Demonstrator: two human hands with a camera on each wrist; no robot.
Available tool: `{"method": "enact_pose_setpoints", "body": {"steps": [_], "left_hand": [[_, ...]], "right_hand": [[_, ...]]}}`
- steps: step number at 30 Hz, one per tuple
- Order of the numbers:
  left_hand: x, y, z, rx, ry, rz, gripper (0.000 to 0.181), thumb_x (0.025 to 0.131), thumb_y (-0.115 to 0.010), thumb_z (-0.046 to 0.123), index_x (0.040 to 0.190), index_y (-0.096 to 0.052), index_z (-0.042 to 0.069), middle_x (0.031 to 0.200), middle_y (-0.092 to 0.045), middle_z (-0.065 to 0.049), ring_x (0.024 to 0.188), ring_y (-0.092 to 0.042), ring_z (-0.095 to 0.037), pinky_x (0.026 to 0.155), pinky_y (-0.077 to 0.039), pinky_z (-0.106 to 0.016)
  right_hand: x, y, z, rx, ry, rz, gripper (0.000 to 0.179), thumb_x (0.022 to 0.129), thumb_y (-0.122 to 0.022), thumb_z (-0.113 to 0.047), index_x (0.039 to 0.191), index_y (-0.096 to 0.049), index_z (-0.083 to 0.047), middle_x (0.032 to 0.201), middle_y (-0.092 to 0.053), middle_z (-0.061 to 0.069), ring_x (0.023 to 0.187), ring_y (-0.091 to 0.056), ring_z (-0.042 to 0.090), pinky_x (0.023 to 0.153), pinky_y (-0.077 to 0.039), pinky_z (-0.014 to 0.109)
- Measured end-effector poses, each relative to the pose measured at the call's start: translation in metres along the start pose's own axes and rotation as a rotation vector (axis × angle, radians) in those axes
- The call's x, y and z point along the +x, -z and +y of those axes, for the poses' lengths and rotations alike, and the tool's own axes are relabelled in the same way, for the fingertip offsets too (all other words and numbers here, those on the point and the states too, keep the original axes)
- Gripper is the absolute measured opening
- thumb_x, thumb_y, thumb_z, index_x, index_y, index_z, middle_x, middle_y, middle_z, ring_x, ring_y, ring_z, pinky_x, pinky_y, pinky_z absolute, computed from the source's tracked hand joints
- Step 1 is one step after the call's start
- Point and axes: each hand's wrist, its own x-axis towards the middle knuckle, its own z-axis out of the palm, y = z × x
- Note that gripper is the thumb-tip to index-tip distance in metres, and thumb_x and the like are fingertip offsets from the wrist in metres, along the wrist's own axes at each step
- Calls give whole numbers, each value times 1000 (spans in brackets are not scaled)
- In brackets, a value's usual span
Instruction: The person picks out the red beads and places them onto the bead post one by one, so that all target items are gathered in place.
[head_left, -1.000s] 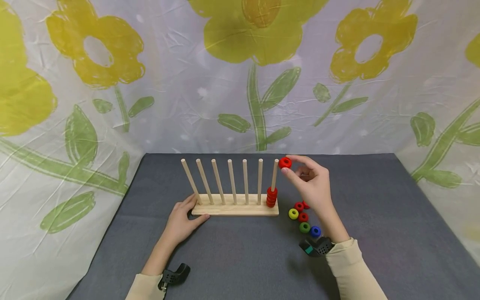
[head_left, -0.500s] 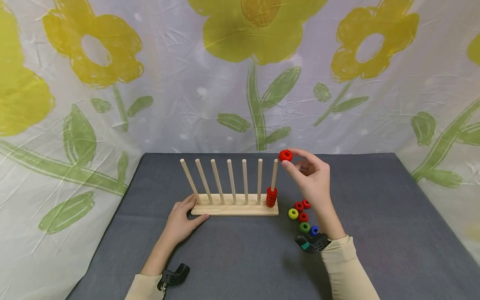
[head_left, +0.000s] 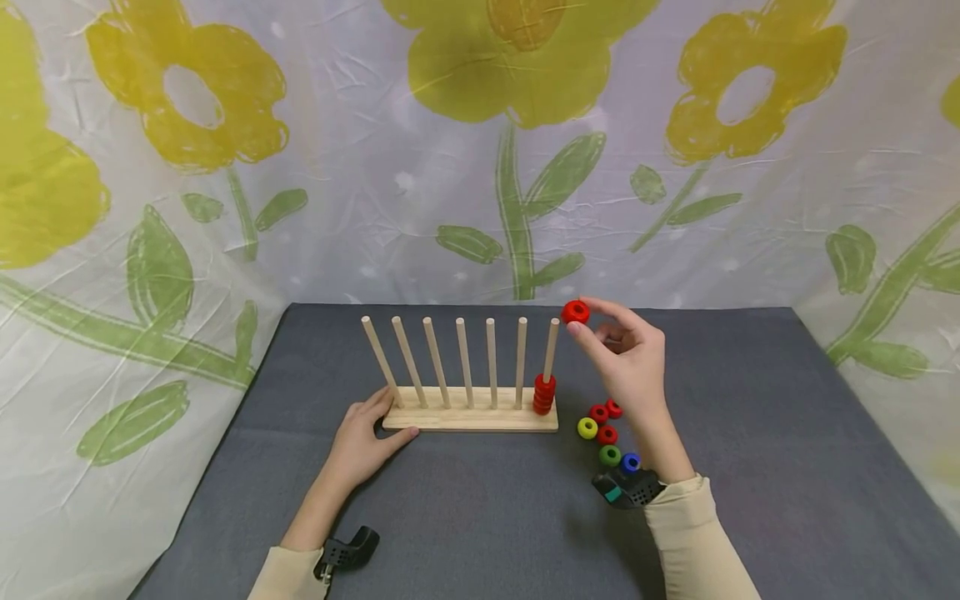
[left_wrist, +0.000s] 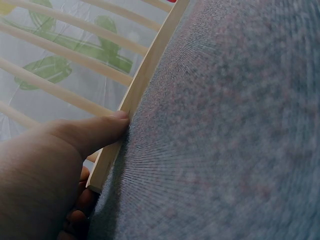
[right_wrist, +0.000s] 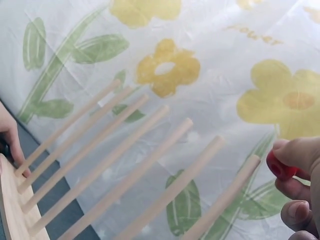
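Note:
A wooden peg stand with several upright pegs sits on the dark cloth. My left hand grips its left end; in the left wrist view the thumb lies on the front edge and the other fingers are partly hidden behind the base. Several red beads are stacked low on the rightmost peg. Between thumb and fingertips, my right hand pinches another red bead. That bead is just right of the peg's tip, apart from it; the right wrist view also shows the held bead beside the peg.
Loose beads lie right of the stand, under the right forearm: a yellow bead, a green bead, a blue bead and three red ones. A flower-printed curtain stands behind the cloth-covered table.
My right hand has lifted the red bead slightly, from beside the peg's top to a little above it. The left hand and the stand have kept their places.

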Motion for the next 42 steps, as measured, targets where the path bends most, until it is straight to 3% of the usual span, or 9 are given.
{"method": "enact_pose_setpoints", "body": {"steps": [15, 24, 32, 42], "left_hand": [[-1, 2, 1, 3, 4, 3, 80, 88, -81, 41, 145, -51, -6, 153, -42, -23, 126, -46, -43, 100, -40, -60], [1, 1, 1, -1, 5, 1, 81, 88, -81, 42, 146, -51, -5, 154, -42, -22, 127, -46, -42, 100, -39, -60], [1, 1, 2, -2, 6, 2, 81, 88, -81, 42, 147, -50, -5, 154, -42, -23, 126, -46, -42, 100, -40, -60], [1, 0, 1, 6, 6, -2, 82, 88, -81, 42, 147, -49, -5, 154, -42, -23, 127, -46, -43, 100, -40, -60]], "right_hand": [[-1, -10, -3, -30, 61, -48, 31, 86, -77, 10, 116, -72, 8, 67, -57, 12, 51, -45, 18, 45, -33, 25], [-2, -12, -4, -39, 54, -43, 32, 85, -77, 10, 117, -72, 8, 69, -56, 10, 52, -45, 17, 45, -33, 24], [-4, -16, -3, -54, 67, -53, 33, 86, -77, 9, 118, -71, 8, 82, -60, 12, 53, -47, 16, 45, -33, 24], [-6, -14, -5, -72, 57, -74, 32, 86, -78, 9, 118, -72, 7, 79, -60, 9, 54, -46, 17, 46, -34, 24]]}}
